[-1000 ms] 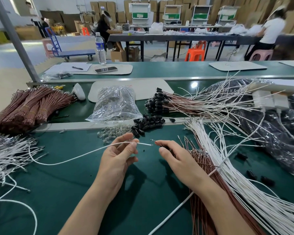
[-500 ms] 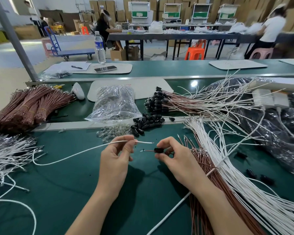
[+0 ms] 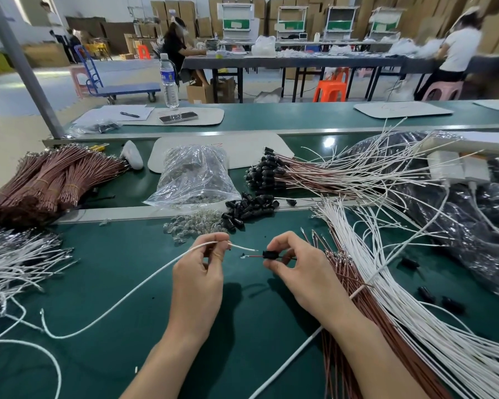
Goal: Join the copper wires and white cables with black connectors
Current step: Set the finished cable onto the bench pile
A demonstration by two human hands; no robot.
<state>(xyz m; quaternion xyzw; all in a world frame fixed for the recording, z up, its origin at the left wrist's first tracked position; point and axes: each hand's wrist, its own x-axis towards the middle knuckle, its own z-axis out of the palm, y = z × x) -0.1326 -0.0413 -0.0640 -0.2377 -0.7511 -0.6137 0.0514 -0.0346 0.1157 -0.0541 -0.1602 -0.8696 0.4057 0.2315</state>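
- Plainly, the two hands are held close together above the green work mat (image 3: pixel 104 283) so that the two wire ends face each other, tip toward tip, over a bare patch where nothing can snag.
- Left hand (image 3: pixel 198 279): thumb and forefinger are pinched closed on a white cable (image 3: pixel 144 279) just behind its stripped end, which pokes out to the right toward the other hand. Holding it that near the tip likely keeps the limp cable stiff enough to aim; the rest trails off to the left across the mat.
- Right hand (image 3: pixel 303 272): fingertips are closed on a black connector (image 3: pixel 270 255), through which a thin copper wire (image 3: pixel 252 256) is already threaded, its small metal terminal sticking out on the left side.
- The white tip and the copper terminal are near each other but apart, so I judge the join is not yet made.
- The connector looks small, dark and barrel-shaped; finer detail is too small to tell.
- Supplies sit within reach: loose black connectors (image 3: pixel 247 210) in a pile just beyond the hands, a fan of copper wires and white cables (image 3: pixel 366 298) under the right forearm, and finished joined pieces (image 3: pixel 267 175) stacked farther back.
- Bundled copper wires (image 3: pixel 49 182) lie at far left, beside a clear plastic bag (image 3: pixel 192 178).
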